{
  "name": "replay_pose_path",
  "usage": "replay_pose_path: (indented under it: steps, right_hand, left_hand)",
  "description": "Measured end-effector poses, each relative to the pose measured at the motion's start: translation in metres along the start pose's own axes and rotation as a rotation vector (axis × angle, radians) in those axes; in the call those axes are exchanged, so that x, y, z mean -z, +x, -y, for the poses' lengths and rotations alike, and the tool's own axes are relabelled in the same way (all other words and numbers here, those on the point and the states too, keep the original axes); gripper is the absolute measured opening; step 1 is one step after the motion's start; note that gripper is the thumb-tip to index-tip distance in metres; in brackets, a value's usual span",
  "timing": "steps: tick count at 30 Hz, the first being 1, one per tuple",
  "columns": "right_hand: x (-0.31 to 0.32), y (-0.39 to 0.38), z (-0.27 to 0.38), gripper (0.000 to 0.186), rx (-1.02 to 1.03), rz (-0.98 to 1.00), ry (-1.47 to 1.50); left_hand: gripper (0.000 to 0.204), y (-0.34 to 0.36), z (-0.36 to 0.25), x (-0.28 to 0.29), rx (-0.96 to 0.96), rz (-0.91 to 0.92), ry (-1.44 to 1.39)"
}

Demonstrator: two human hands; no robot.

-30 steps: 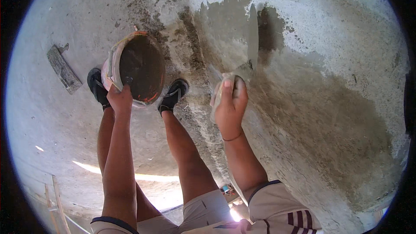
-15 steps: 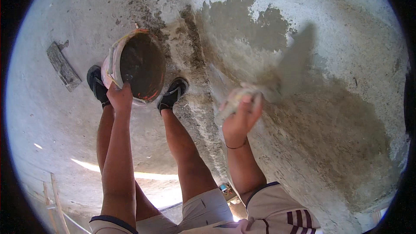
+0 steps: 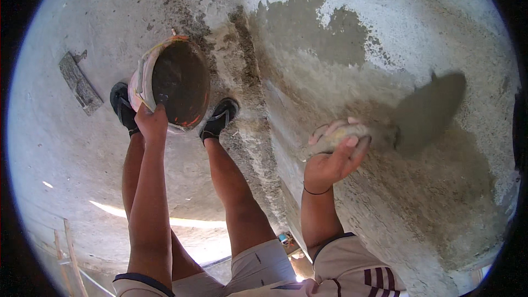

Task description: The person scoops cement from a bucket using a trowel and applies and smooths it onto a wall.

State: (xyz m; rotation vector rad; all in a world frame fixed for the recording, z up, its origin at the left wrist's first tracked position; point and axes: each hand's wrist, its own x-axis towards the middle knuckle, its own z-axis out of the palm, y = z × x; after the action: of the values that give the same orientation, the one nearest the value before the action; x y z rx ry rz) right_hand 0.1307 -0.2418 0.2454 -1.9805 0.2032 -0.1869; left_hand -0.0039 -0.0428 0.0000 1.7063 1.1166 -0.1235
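Observation:
My left hand (image 3: 152, 121) grips the near rim of a round bucket (image 3: 141, 71), which tilts so that its mouth shows. Dark grey wet mortar (image 3: 179, 80) lies inside it. At the right, my right hand (image 3: 338, 157) is closed round the cement-crusted handle of a pointed trowel (image 3: 432, 113). The blade is grey with mortar and lies over the wall (image 3: 385, 203); whether it touches the surface I cannot tell. Damp, darker patches of mortar (image 3: 319, 27) cover parts of the wall, above and below the blade.
A flat grey piece of board (image 3: 80, 83) lies on the floor to the left. My feet in dark sandals (image 3: 220, 116) stand on either side of the bucket. Mortar crumbs run along the floor-wall corner (image 3: 250, 66). Wooden poles (image 3: 71, 256) stand at lower left.
My right hand has swung the trowel to the right and slightly down along the wall, and its blade now points more to the right. My left hand and the bucket have stayed nearly still.

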Motion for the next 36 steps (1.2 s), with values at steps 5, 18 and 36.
replay_pose_path:
  steps: [5, 18, 36]
  right_hand:
    - [-0.01, -0.005, -0.02, 0.032, -0.202, 0.198, -0.051]
    - [-0.007, -0.018, -0.032, 0.03, -0.274, 0.06, 0.088]
    - [-0.059, -0.042, -0.104, 0.026, -0.467, 0.347, 0.156]
  left_hand:
    - [0.027, 0.0, 0.002, -0.001, 0.021, -0.014, 0.072]
    - [0.026, -0.001, -0.014, -0.005, 0.017, 0.01, 0.036]
    - [0.027, 0.004, 0.0, -0.001, -0.001, -0.014, 0.093]
